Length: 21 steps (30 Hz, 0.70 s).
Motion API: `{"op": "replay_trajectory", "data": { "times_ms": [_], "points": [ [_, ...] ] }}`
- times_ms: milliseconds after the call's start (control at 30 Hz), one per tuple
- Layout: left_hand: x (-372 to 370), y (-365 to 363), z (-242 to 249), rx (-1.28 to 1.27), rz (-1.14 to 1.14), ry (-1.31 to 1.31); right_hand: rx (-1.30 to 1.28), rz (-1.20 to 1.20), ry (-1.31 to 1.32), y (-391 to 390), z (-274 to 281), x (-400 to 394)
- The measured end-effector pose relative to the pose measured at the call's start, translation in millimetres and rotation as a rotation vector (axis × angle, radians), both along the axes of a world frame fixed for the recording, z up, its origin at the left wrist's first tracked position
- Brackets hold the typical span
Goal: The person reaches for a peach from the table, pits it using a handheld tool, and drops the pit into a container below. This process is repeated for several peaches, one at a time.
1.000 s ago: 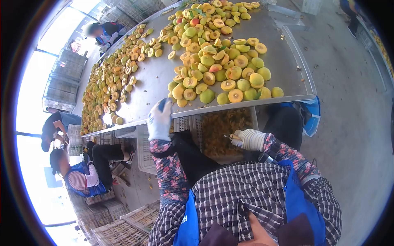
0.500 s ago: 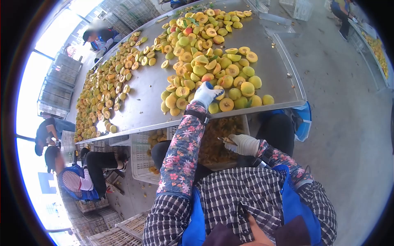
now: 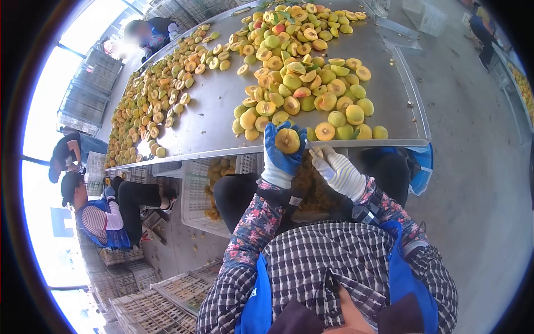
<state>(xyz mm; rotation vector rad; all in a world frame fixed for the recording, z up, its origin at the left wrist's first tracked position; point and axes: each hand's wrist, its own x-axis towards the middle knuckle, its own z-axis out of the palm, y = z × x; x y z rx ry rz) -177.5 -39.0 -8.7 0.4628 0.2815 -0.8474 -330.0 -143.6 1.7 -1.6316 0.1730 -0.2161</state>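
Note:
A halved yellow peach lies cut face up in my left hand, whose white glove has a blue-coated palm. The fingers curl round the fruit at the table's near edge. My right hand, in a striped knit glove, is closed on a small pitting tool. Its metal tip points up and left, close to the peach half; the handle is mostly hidden in the fist. Just beyond both hands, a large heap of peach halves rests on the metal table.
More halves spread along the table's left side. Below the near edge stands a white crate with fruit in it. A person sits at the left, another person is at the far side. Stacked crates stand lower left.
My left hand has drawn back from the heap with a peach half, palm now turned up. My right hand has risen toward it with the tool. The view has shifted slightly.

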Motion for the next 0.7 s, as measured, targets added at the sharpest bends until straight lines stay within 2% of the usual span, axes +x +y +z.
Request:
{"op": "replay_trajectory", "data": {
  "times_ms": [67, 100, 200, 267, 333, 367, 433, 467, 533, 600, 700],
  "points": [
    [-5, -1, -9, -0.009, -0.006, -0.225, -0.507, -0.140, -0.146, 3, -7, 7],
    [-11, -1, -2, 0.045, -0.015, -0.278, -0.610, -0.192, -0.184, 5, -6, 12],
    [-26, -5, -3, 0.088, 0.033, -0.420, -0.691, -0.214, -0.037, 11, 1, 12],
    [-30, -5, -4, 0.094, 0.040, -0.424, -0.704, -0.254, -0.065, 14, -4, 13],
    [-31, -6, -11, 0.253, 0.061, -0.761, -0.683, -0.213, 0.027, 17, -5, 13],
    [-30, -5, -16, 0.253, 0.057, -0.759, -0.705, -0.194, 0.020, 17, -3, 12],
    [-27, -5, -18, 0.474, 0.099, -1.069, -0.728, -0.177, 0.020, 17, -3, 11],
    [-26, -2, -18, 0.474, 0.097, -1.071, -0.753, -0.160, 0.016, 17, -3, 11],
    [-30, 1, 0, 0.221, -0.038, -0.643, -0.805, -0.122, 0.045, 14, -3, 9],
    [-27, 1, -3, 0.261, -0.026, -0.636, -0.855, -0.080, 0.076, 14, -6, 7],
    [-36, -2, 1, 0.333, 0.040, -0.653, -0.723, -0.078, 0.114, 19, -23, 11]
  ]
}}
